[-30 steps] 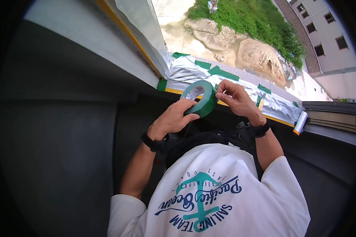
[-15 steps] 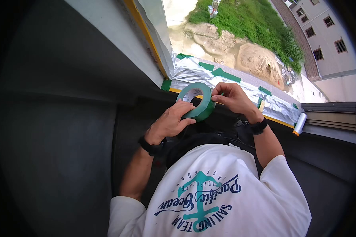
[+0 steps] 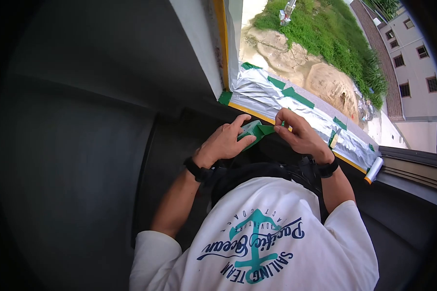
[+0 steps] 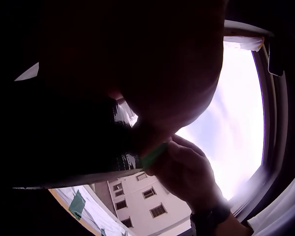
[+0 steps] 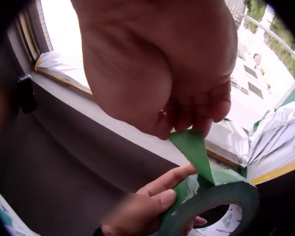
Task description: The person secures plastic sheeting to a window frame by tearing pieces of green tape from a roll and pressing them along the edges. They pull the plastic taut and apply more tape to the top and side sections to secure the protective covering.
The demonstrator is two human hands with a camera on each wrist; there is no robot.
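Observation:
My left hand [image 3: 223,143] grips a roll of green tape [image 5: 214,201] with the thumb on its outer face and fingers around the ring. In the head view the roll is seen nearly edge-on. A short strip of tape [image 5: 194,152] stands peeled away from the roll, its far end pinched between the thumb and fingers of my right hand [image 3: 303,138]. The right wrist view shows the strip slightly twisted and still joined to the roll. Both hands are close together, just inside the window sill. The left wrist view is mostly dark.
Silvery plastic film [image 3: 262,89] covers the sill, edged with yellow tape [image 3: 252,111] and held by several green tape pieces [image 3: 298,97]. A rolled-up length of film [image 3: 374,169] hangs at the sill's right end. A dark wall [image 3: 77,160] rises at left; outside lies open ground.
The roll has turned from showing its open ring to nearly edge-on. My right hand has drawn the tape end off the roll into a short strip. The head view has shifted.

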